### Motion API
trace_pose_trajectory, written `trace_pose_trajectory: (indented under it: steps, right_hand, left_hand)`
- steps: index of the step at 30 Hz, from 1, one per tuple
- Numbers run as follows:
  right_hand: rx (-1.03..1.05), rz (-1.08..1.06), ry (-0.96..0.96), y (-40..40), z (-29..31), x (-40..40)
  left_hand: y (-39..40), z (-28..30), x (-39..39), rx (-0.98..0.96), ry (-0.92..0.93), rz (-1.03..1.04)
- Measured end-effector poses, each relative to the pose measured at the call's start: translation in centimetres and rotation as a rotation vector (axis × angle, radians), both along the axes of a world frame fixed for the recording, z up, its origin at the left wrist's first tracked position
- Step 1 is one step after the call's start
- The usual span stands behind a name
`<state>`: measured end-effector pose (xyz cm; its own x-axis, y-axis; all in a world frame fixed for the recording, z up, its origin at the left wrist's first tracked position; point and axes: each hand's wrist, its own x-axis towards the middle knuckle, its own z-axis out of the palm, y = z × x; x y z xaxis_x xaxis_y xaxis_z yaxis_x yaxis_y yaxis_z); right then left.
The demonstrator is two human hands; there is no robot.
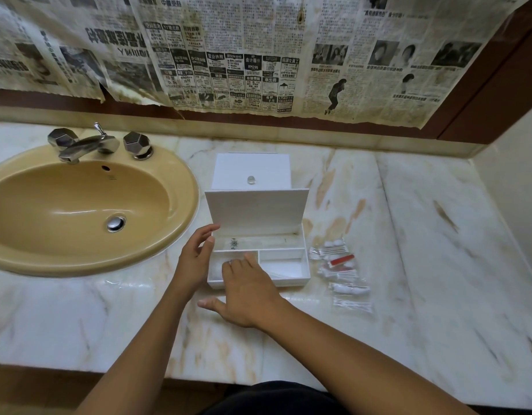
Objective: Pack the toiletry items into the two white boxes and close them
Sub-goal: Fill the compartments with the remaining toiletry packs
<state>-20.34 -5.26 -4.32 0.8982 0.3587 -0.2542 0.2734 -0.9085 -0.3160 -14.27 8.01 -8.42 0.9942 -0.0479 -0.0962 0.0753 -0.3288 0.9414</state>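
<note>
The near white box (305, 265) stands with its lid (255, 209) raised, showing a long back compartment and two front ones. A small packet with a dark emblem (234, 243) lies in the back compartment. My right hand (249, 295) reaches into the front-left compartment with fingers stretched down and thumb spread; what lies under the fingers is hidden. My left hand (195, 259) rests against the box's left wall, fingers relaxed. The second white box (251, 170), with a clear knob, stands shut just behind. Several clear toiletry packets (341, 271) lie on the counter to the right.
The marble counter (423, 250) runs from a tan sink (79, 205) with a chrome tap (88, 145) on the left to a side wall on the right. Newspaper covers the wall behind.
</note>
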Motion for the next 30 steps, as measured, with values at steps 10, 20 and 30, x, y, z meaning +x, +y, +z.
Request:
trace_pose_trajectory:
  steps: [10, 20, 30]
  right_hand:
    - [0.189, -0.150, -0.128, -1.3, 2.4, 0.5]
    - [0.281, -0.534, -0.231, -8.6, 4.8, 2.7]
    - [-0.038, -0.690, 0.080, -14.8, 2.0, 1.8]
  left_hand:
    - [-0.1, 0.0, -0.1, -0.008, 0.018, 0.010]
    - [-0.2, 0.2, -0.3, -0.006, 0.058, 0.030]
    - [-0.6, 0.9, -0.6, -0.013, 0.075, 0.044]
